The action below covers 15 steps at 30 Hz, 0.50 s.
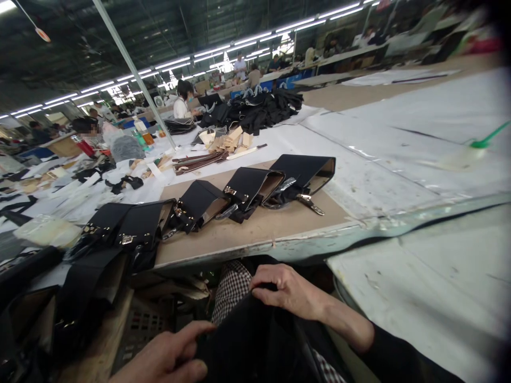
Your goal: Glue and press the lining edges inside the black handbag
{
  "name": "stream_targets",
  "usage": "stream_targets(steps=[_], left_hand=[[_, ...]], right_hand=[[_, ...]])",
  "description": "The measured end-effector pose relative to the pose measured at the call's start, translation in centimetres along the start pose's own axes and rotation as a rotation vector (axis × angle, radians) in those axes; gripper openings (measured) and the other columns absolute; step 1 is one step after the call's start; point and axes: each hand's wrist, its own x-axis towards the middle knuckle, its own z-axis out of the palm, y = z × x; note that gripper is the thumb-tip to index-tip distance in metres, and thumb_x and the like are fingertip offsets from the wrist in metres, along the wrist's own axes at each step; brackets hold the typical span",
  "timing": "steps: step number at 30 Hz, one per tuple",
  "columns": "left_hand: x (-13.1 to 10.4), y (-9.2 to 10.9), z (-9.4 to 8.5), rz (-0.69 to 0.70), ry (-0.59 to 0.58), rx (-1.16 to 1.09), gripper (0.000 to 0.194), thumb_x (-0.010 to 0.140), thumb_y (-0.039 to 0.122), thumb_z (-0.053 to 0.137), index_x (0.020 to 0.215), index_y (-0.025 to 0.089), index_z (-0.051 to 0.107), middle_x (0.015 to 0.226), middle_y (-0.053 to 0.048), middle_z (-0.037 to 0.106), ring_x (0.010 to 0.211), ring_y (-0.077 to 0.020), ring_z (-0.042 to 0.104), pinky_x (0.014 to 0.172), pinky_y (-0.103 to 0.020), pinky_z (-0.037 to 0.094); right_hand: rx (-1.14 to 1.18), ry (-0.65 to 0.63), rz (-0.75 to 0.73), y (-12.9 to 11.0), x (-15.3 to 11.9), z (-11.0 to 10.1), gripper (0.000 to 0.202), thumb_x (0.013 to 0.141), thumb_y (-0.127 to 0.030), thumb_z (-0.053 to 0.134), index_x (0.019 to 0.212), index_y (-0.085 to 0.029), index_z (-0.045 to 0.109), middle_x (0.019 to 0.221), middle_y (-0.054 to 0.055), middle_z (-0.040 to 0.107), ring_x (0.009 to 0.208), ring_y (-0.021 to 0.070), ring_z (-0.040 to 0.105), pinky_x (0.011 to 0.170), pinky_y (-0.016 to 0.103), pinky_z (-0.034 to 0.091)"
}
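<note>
A black bag (247, 340) lies across my lap at the bottom of the head view, its lower part cut off by the frame. With fingers and thumb pinched, my right hand (281, 290) grips its upper edge. At the bag's left side is my left hand (171, 351), its index finger stretched along the edge and its thumb on the near face. Beyond them on the table stand similar black bags with metal clasps, among them one with a hanging metal buckle (310, 204) and one farther left (139, 226).
The bags stand on brown board (199, 242) along the worn table edge (275, 246). Behind are brown strips (199, 161), tan pieces (231, 141) and a heap of black material (263, 106). More bags crowd the left. A pale surface (423, 298) lies right. Other people sit farther back.
</note>
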Motion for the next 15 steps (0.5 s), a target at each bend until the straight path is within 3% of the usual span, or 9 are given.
stream_targets(steps=[2,4,7,10,13,15], left_hand=[[0.9,1.3,-0.9,-0.028,-0.003,0.06,0.041,0.088,0.035,0.06,0.128,0.03,0.065,0.065,0.007,0.056,0.061,-0.0131,0.053,0.057,-0.021,0.039],[3.0,2.7,-1.0,0.014,0.088,0.09,0.04,0.085,0.035,0.066,0.124,0.027,0.066,0.067,0.007,0.058,0.066,-0.0144,0.055,0.061,-0.022,0.039],[7.1,4.9,0.3,0.2,0.187,0.026,0.046,0.079,0.032,0.074,0.123,0.026,0.063,0.1,0.002,0.07,0.091,-0.02,0.062,0.078,-0.025,0.044],[10.3,6.5,1.8,0.317,0.099,-0.046,0.035,0.08,0.026,0.071,0.114,0.024,0.064,0.109,-0.001,0.072,0.099,-0.0229,0.065,0.083,-0.027,0.045],[11.5,6.8,2.0,0.368,0.057,0.012,0.03,0.086,0.022,0.061,0.116,0.025,0.064,0.111,-0.002,0.074,0.104,-0.0243,0.067,0.086,-0.029,0.045],[11.7,6.3,1.4,0.375,0.056,0.084,0.028,0.088,0.022,0.056,0.115,0.026,0.064,0.11,-0.002,0.074,0.102,-0.0248,0.068,0.085,-0.029,0.045]], right_hand=[[0.023,0.023,0.008,-0.3,-0.4,0.0,0.011,0.09,-0.021,0.066,0.092,-0.02,0.076,0.087,0.0,0.069,0.081,0.0157,0.064,0.076,0.026,0.047],[0.067,0.048,0.008,-0.6,-0.6,0.2,0.01,0.088,-0.019,0.068,0.091,-0.02,0.077,0.088,0.0,0.07,0.082,0.0159,0.065,0.077,0.026,0.047],[0.162,0.075,0.026,-0.9,-0.6,0.6,0.009,0.086,-0.021,0.072,0.093,-0.02,0.077,0.091,0.001,0.072,0.086,0.0174,0.067,0.08,0.027,0.049],[0.277,0.123,0.09,-1.2,-1.3,0.0,0.016,0.087,-0.03,0.073,0.1,-0.02,0.074,0.094,0.003,0.074,0.088,0.0205,0.068,0.083,0.031,0.052],[0.298,0.26,0.144,-2.1,-4.6,-1.4,0.037,0.093,-0.041,0.066,0.126,-0.024,0.064,0.118,0.007,0.071,0.111,0.0251,0.064,0.1,0.04,0.05],[0.244,0.363,0.223,-3.0,-8.1,-1.5,0.052,0.096,-0.045,0.061,0.145,-0.032,0.049,0.146,0.007,0.054,0.13,0.0278,0.053,0.11,0.045,0.044]])
